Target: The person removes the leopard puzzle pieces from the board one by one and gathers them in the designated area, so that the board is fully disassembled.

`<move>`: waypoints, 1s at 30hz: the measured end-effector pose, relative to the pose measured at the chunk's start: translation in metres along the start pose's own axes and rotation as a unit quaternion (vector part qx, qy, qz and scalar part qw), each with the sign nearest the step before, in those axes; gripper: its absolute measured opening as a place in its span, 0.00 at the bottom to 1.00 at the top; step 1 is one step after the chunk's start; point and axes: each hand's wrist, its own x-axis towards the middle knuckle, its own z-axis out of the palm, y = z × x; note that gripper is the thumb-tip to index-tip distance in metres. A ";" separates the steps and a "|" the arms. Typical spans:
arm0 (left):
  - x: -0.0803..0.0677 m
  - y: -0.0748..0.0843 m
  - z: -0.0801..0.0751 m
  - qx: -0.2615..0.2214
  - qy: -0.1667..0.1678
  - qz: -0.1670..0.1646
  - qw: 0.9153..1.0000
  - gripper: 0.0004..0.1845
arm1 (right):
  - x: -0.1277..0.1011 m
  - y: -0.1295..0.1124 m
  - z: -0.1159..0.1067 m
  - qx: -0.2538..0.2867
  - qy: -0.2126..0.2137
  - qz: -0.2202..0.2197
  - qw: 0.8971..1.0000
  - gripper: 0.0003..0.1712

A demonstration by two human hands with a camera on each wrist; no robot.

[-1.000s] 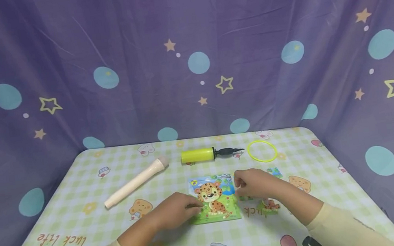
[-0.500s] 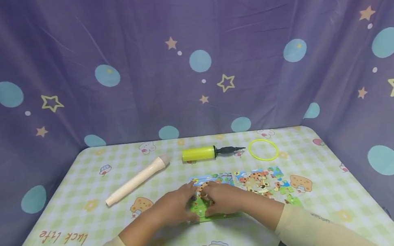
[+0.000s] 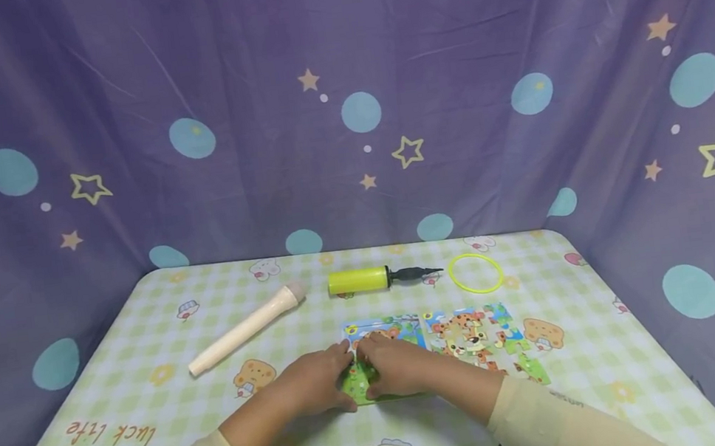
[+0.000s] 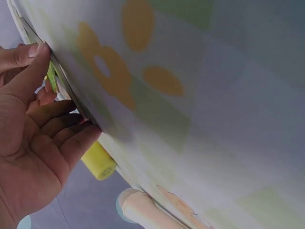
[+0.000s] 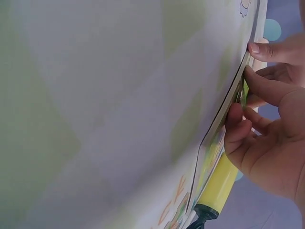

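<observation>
A square puzzle board (image 3: 404,327) printed with a leopard cub lies on the table, mostly covered by the hands. My left hand (image 3: 317,384) rests along its left side, fingers slightly bent against the edge and thumb near the front corner. Over the board's left half, my right hand (image 3: 405,366) has curled fingers and pinches a small green puzzle piece (image 5: 245,90), partly hidden by the fingers. The two thumbs are close together in both wrist views. Right of the board lie several loose puzzle pieces (image 3: 468,336) showing parts of the same leopard.
Behind the board lies a yellow hand pump (image 3: 358,281) with a black nozzle, and right of it a yellow ring (image 3: 476,273). A pale toy microphone (image 3: 246,331) lies diagonally at the left. A checked cloth (image 3: 116,386) covers the table; a purple curtain (image 3: 260,190) hangs around it.
My right hand has moved left from the loose pieces onto the board. The left hand stays at the board's left side. Over the last half second both hands have hardly moved.
</observation>
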 end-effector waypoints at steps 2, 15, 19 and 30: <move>0.000 0.000 0.000 0.003 -0.001 -0.002 1.000 0.48 | -0.001 0.001 -0.001 0.020 0.000 -0.003 1.000 0.25; 0.000 -0.001 0.002 0.008 -0.008 -0.003 1.000 0.48 | -0.029 0.041 -0.044 0.288 -0.009 -0.034 0.957 0.07; -0.001 -0.001 0.001 0.001 -0.012 -0.008 1.000 0.48 | -0.048 0.065 -0.056 0.305 -0.031 -0.012 0.952 0.08; -0.001 0.003 -0.001 -0.008 -0.015 -0.016 1.000 0.48 | -0.080 0.097 -0.045 0.313 -0.080 0.080 0.943 0.07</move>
